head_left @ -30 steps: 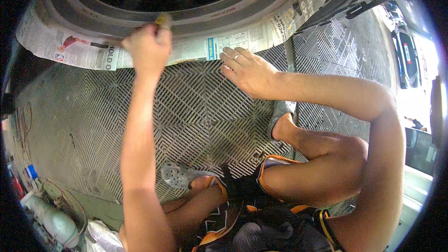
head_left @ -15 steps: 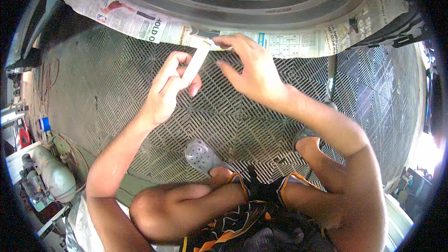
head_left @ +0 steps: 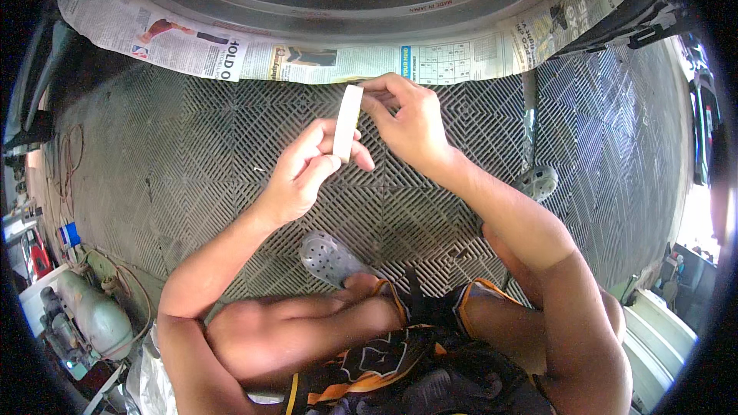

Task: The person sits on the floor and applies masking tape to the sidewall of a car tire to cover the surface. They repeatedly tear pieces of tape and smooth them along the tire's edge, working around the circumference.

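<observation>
A roll of pale masking tape [head_left: 348, 124] is held up on edge, just below the newspaper's lower border. My left hand [head_left: 307, 165] grips its lower left side between thumb and fingers. At the roll's upper right, my right hand [head_left: 407, 115] is closed in a pinch against the tape. The pinched tape end itself is too small to make out. Beyond both hands, newspaper sheets [head_left: 323, 63] run along the curved edge below a grey wheel rim [head_left: 361, 14].
Ridged dark mats [head_left: 323, 200] cover the floor. My clog-shod feet, including a grey clog [head_left: 327, 257], stand below my hands. A metal bar [head_left: 530, 119] reaches down at right. A compressor tank [head_left: 96, 323] and hoses [head_left: 77, 154] lie left; black vehicle parts flank the newspaper.
The tape roll has shifted right and a little down, away from the newspaper, and stands more upright. My right hand's spread fingers have closed into a pinch at the roll.
</observation>
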Action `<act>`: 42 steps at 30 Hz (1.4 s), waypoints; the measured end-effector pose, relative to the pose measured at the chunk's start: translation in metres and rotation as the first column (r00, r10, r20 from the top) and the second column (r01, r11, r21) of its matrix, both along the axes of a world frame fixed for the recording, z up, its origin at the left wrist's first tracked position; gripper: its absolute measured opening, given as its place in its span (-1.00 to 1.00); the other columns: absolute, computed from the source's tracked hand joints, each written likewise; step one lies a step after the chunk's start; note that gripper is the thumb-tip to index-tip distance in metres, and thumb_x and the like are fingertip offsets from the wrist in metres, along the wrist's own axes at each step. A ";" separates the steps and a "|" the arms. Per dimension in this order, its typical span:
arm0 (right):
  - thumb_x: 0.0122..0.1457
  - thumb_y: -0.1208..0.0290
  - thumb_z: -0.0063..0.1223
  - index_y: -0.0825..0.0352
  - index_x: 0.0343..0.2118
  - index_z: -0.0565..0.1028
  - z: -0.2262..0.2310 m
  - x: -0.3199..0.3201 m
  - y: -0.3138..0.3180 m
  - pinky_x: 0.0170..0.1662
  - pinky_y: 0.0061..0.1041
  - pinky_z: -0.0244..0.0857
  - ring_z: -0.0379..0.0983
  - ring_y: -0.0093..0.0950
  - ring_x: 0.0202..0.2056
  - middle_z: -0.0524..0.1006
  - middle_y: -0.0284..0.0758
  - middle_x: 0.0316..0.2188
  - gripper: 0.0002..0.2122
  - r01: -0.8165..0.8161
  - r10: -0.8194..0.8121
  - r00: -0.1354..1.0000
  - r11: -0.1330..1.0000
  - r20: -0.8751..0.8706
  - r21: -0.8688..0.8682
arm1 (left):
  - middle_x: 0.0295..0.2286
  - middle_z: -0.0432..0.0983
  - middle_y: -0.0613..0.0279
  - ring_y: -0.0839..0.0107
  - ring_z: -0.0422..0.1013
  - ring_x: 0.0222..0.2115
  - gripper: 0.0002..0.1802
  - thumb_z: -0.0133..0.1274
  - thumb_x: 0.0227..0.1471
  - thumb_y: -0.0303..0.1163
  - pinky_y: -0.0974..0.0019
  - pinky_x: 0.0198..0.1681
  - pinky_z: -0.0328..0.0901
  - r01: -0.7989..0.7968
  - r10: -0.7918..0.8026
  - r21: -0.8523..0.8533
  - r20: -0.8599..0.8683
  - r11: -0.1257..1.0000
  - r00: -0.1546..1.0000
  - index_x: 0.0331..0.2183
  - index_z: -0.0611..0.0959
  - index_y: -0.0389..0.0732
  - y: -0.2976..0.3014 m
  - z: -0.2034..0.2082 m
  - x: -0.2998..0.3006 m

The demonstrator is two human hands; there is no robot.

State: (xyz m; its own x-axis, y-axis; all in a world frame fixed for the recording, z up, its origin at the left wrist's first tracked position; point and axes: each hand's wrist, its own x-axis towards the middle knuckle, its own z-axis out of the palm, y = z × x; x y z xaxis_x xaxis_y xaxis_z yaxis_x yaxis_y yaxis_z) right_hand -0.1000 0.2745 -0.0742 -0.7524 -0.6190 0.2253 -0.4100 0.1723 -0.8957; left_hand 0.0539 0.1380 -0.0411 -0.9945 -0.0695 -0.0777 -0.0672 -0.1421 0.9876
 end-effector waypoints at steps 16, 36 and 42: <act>0.30 0.31 0.15 0.53 -0.25 0.60 -0.020 0.037 0.013 -0.27 -0.34 0.57 0.64 -0.32 -0.39 0.66 -0.10 -0.34 -0.71 -0.090 0.033 0.220 0.996 0.975 -0.014 | -0.21 0.59 0.09 0.36 0.51 -0.15 -0.62 -0.19 0.25 -0.59 0.25 0.05 0.36 0.025 -0.024 -0.005 0.077 1.000 0.997 0.09 0.44 -0.38 -0.006 -0.009 0.012; 0.32 0.47 0.04 0.53 -0.23 0.57 -0.017 0.017 0.013 -0.29 -0.48 0.50 0.61 -0.50 -0.38 0.66 -0.18 -0.41 -0.81 -0.110 0.064 0.771 0.993 0.634 0.034 | -0.30 0.58 0.16 0.43 0.49 -0.23 -0.64 -0.18 0.22 -0.53 0.28 -0.01 0.35 0.093 -0.085 -0.080 0.091 0.992 0.992 0.02 0.52 -0.39 -0.010 -0.004 0.003; 0.15 0.54 0.24 0.35 -0.04 0.52 -0.010 0.029 0.021 -0.28 -0.41 0.50 0.60 -0.31 -0.29 0.58 -0.22 -0.22 -0.70 0.033 -0.030 0.998 0.997 -0.050 0.073 | -0.20 0.59 0.11 0.37 0.52 -0.15 -0.59 -0.15 0.28 -0.57 0.26 0.07 0.36 -0.038 0.047 -0.108 0.084 0.993 0.995 0.14 0.43 -0.41 -0.006 -0.014 0.002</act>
State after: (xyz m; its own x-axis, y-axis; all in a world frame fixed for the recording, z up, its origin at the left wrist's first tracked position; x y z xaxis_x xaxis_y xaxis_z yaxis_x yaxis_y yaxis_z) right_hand -0.0712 0.2952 -0.0846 -0.7609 -0.6115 0.2170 -0.4464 0.2506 -0.8590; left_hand 0.0557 0.1318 -0.0553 -0.9804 -0.1243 -0.1528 -0.1488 -0.0411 0.9880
